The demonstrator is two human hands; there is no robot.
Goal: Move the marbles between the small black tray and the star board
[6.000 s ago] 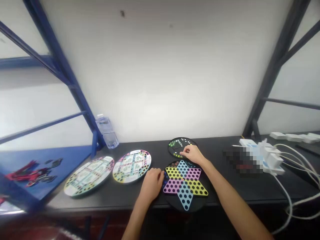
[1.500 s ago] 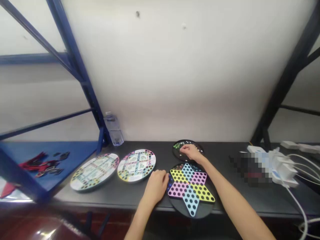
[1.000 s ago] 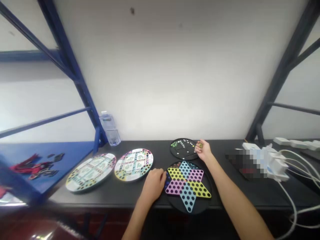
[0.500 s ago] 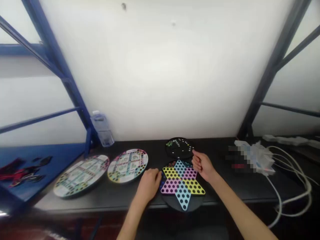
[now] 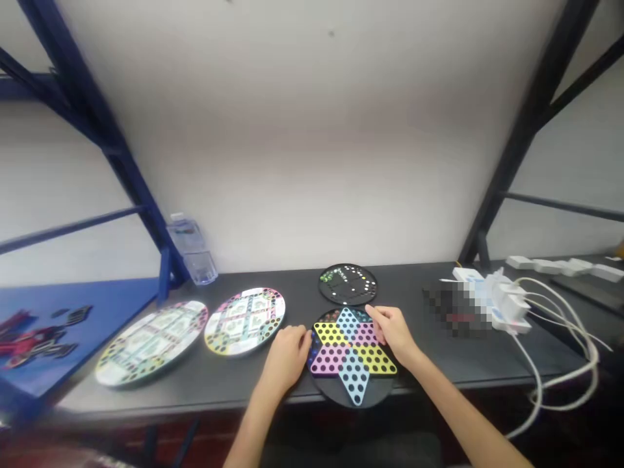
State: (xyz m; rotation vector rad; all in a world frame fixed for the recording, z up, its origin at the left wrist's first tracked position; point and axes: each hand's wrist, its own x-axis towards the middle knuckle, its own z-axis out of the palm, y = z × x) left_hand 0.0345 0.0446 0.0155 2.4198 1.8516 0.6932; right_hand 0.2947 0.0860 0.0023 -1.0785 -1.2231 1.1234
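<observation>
A Chinese checkers board [image 5: 355,383], with a star of yellow, pink and light blue points full of dark holes on a round black base, lies at the front edge of the dark table. My left hand [image 5: 288,354] rests against its left side, fingers curled together beside dark blue pieces [image 5: 314,341]. Over the far right part of the star is my right hand [image 5: 392,331], thumb and forefinger pinched near its rim; whatever they may hold is too small to make out. Just beyond sits a round black tray [image 5: 336,292] with small white and green marks or pieces.
Two round patterned game boards [image 5: 246,322] lie to the left, one partly in front of a clear bottle [image 5: 195,250]. A white power strip [image 5: 507,302] with cables is at the right. Blue and dark metal frame posts [image 5: 131,169] rise at both sides before a white wall.
My right hand has come down and slightly left, from the rim of the black tray to the far side of the star board. The left hand stays beside the board. The view shifts slightly.
</observation>
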